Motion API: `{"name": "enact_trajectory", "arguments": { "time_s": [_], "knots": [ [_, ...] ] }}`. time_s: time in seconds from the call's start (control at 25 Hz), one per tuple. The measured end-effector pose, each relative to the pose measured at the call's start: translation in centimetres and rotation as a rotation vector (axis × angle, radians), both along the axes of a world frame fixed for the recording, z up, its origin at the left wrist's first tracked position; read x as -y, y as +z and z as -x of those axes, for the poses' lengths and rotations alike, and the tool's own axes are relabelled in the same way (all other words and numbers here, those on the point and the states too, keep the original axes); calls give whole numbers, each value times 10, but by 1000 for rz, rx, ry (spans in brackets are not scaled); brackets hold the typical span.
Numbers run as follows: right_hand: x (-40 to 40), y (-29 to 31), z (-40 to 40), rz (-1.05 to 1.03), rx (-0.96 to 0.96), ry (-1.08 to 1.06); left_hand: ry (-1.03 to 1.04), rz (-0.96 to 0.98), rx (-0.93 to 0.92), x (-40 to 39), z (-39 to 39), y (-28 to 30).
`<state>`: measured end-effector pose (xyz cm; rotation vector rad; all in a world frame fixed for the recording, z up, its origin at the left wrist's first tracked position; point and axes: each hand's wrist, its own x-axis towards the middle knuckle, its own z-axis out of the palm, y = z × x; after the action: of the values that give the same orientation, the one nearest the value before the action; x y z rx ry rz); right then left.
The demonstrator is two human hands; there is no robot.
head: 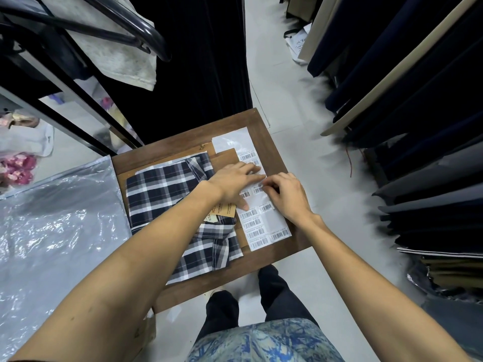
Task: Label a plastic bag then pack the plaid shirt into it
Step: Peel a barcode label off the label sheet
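Plaid shirt point(167, 202) folded on wooden table point(271, 150), left of barcode label sheet point(264, 220). Left hand point(232, 184) flat, pressing sheet. Right hand point(286, 194) pinching label point(258, 189) at fingertips.

A wooden surface point(264, 131) stands on a pale floor point(300, 158). Dark hanging garments point(418, 100) line the right. A grey cloth point(125, 56) drapes over a black rack point(146, 35) upper left.

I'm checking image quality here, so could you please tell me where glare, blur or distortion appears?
Head view: glare streaks the clear plastic bag; wide-angle distortion bends the rack bars and stretches the forearms; hanging garments smear at their edges; the barcode label sheet stays fairly sharp.
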<state>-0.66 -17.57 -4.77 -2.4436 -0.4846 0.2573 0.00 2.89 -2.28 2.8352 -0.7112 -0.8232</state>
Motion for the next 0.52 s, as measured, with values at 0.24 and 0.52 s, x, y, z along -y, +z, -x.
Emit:
{"name": "enact_trajectory", "arguments": {
  "time_s": [0.24,0.52],
  "knots": [
    [2,1,5,-110,-43,-68,-29,-16,36,3,-2,2],
    [1,7,10,-72,-107,31,-44,-36,31,2,-1,5]
  ]
}}
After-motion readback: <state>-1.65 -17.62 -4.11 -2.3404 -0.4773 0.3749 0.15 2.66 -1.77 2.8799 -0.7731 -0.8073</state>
